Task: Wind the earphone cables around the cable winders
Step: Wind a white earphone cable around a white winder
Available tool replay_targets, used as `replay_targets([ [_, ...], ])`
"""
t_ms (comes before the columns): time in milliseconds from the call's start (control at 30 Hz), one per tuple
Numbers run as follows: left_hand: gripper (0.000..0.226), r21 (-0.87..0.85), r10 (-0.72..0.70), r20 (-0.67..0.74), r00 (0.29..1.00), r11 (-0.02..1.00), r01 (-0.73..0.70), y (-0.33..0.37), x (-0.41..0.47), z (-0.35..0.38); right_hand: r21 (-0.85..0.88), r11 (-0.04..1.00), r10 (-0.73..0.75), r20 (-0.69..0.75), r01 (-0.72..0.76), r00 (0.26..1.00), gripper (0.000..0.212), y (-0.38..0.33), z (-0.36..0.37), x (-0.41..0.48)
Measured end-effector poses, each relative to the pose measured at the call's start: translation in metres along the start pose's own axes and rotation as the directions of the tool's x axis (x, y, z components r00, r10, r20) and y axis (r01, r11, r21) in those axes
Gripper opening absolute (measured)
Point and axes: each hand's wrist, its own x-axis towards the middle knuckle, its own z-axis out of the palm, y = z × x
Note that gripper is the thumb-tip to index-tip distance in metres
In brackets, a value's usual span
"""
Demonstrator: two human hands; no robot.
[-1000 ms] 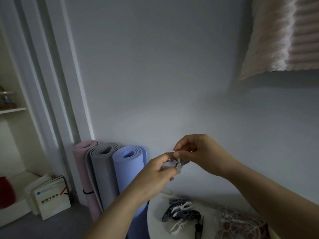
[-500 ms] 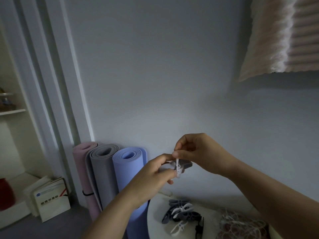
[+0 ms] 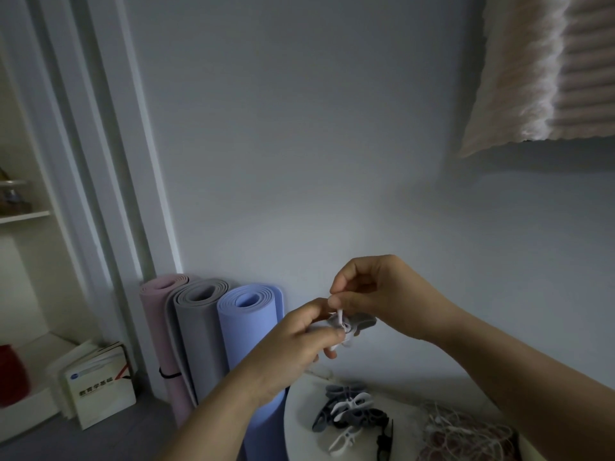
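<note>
My left hand (image 3: 293,344) grips a grey cable winder (image 3: 361,322) held up in front of the wall. A white earphone cable (image 3: 340,317) is wrapped round the winder's middle. My right hand (image 3: 376,291) pinches the free end of that cable just above the winder. Below, on a white round table (image 3: 299,414), lies a pile of several grey, white and black winders (image 3: 349,414). To its right a tangle of white earphone cables (image 3: 466,434) rests on something dark red.
Three rolled mats, pink (image 3: 159,327), grey (image 3: 196,334) and blue (image 3: 249,344), stand against the wall left of the table. A white book (image 3: 100,384) leans by a low shelf at far left. A ribbed pale cloth (image 3: 545,68) hangs at top right.
Both hands have stayed at the same spot. My right hand has drawn the white cable's end up a little above the winder, and my left hand has turned the winder slightly.
</note>
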Motion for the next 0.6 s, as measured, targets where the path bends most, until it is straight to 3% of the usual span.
replay_targets([
  [100,0.025,-0.019,0.002,-0.008,1.0,1.0,-0.002,-0.0018,0.0001,-0.0006,-0.028,1.0,0.003,0.06,-0.001,0.998,0.008,-0.0024,0.0018,-0.0006],
  [600,0.032,-0.049,0.014,-0.012,1.0,0.999,-0.015,0.0004,-0.0011,0.0008,-0.089,0.996,0.021,0.058,-0.015,0.998,0.006,-0.0021,0.0002,0.0013],
])
